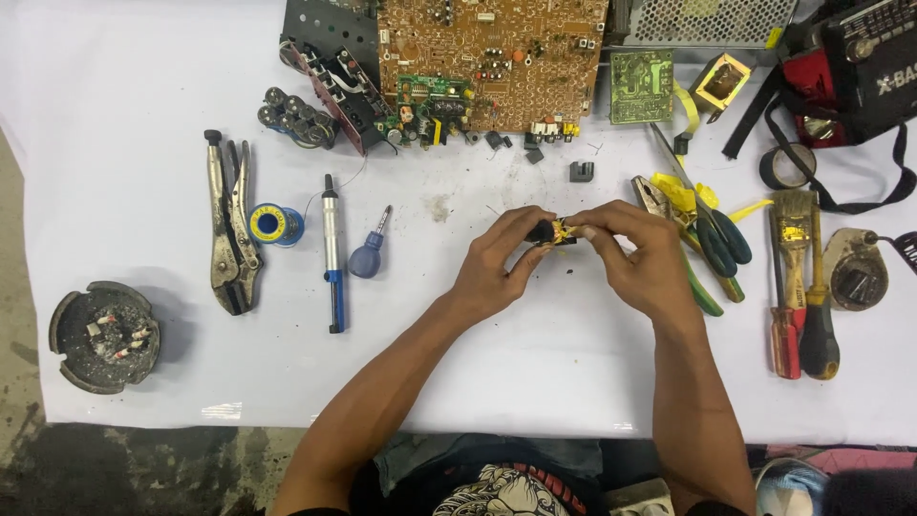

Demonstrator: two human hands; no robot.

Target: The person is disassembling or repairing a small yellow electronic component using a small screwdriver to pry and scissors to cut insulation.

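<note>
White-covered worktop [535, 363], circuit board [492, 57] at its far edge. Over the middle, my left hand [497, 268] and right hand [640, 263] both pinch the small black-and-yellow component [557, 231], fingers closed on its ends, raised for steadiness. Pliers [229, 239] lie toward the left edge.

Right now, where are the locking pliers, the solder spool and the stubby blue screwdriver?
locking pliers [229, 250], head view, on the middle of the handles.
solder spool [270, 224], head view, on its yellow face.
stubby blue screwdriver [365, 258], head view, on its round handle.

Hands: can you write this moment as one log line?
left hand + right hand: pinching small black-and-yellow part | above white table | screwdriver untouched
</note>
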